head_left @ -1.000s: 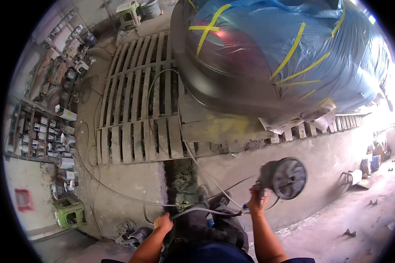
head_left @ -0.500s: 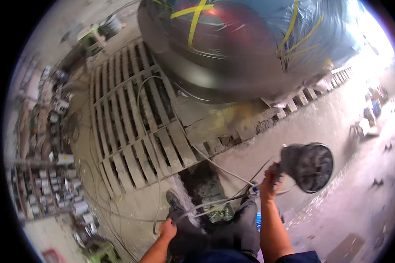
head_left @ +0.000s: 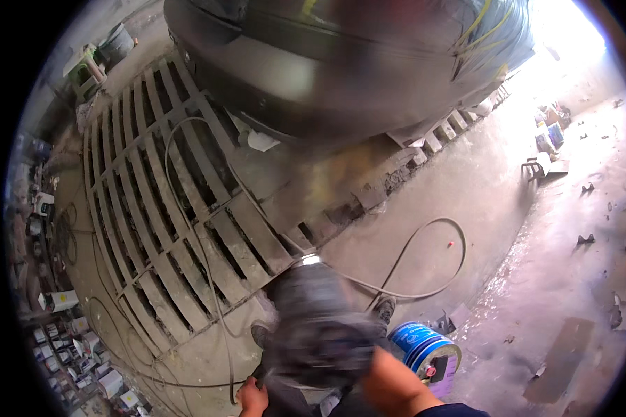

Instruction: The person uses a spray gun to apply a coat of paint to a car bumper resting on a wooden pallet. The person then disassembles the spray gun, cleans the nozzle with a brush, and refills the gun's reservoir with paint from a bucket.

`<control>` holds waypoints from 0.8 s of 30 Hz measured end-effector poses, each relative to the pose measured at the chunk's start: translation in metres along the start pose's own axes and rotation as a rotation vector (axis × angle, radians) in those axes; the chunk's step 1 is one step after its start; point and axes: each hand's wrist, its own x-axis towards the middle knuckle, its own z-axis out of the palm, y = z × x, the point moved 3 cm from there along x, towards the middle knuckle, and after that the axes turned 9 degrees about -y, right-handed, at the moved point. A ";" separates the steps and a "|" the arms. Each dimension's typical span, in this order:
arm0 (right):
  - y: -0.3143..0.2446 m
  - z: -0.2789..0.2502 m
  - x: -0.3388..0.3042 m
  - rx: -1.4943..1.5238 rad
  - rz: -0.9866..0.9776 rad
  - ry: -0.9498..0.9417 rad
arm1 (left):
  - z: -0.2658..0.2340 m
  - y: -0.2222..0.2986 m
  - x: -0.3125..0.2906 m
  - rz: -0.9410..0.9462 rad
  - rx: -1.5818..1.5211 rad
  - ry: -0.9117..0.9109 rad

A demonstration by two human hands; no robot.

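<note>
My right hand [head_left: 384, 370] is closed on a spray gun with a dark cup [head_left: 320, 340]. It is smeared by motion, with a bright metal tip, and hangs in front of my legs; it hides most of my fingers. My left hand [head_left: 253, 397], low and left of the gun, is wrapped round a grey hose [head_left: 218, 306]. The hose runs over the floor grating and loops on the right. Ahead stands a car's dark, glossy bumper [head_left: 278, 76], partly covered with plastic sheeting [head_left: 497, 45] and yellow tape.
Slatted floor grating [head_left: 153, 181] lies ahead left, with an open pit at its near edge. A blue-banded bucket [head_left: 431, 347] stands by my right foot. Cans and boxes [head_left: 62, 300] crowd the left side. A small stool [head_left: 544, 165] stands at right, a grey bucket [head_left: 116, 43] far left.
My right hand has swung the spray gun from the right to in front of my legs. My left hand keeps the hose. The view has shifted, and the bucket shows more fully.
</note>
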 end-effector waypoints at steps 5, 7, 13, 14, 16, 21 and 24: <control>0.096 -0.070 -0.074 -0.197 0.488 0.500 | -0.002 -0.003 -0.007 0.037 -0.062 0.140; 0.075 -0.083 -0.056 -0.474 0.516 0.399 | 0.004 0.004 -0.007 -0.007 -0.053 0.099; 0.137 -0.035 -0.041 0.291 0.238 0.086 | 0.015 0.028 -0.011 -0.038 0.008 0.074; 0.161 -0.034 -0.036 0.412 0.316 -0.027 | 0.016 0.037 -0.012 -0.067 0.039 0.057; 0.186 -0.032 -0.010 0.585 0.394 -0.176 | 0.026 0.029 -0.012 -0.015 0.044 0.074; 0.221 -0.133 0.041 0.764 0.556 0.368 | 0.033 0.045 -0.026 -0.028 0.126 0.070; 0.261 -0.235 0.033 0.901 0.450 0.675 | 0.047 0.056 -0.024 0.018 0.124 0.057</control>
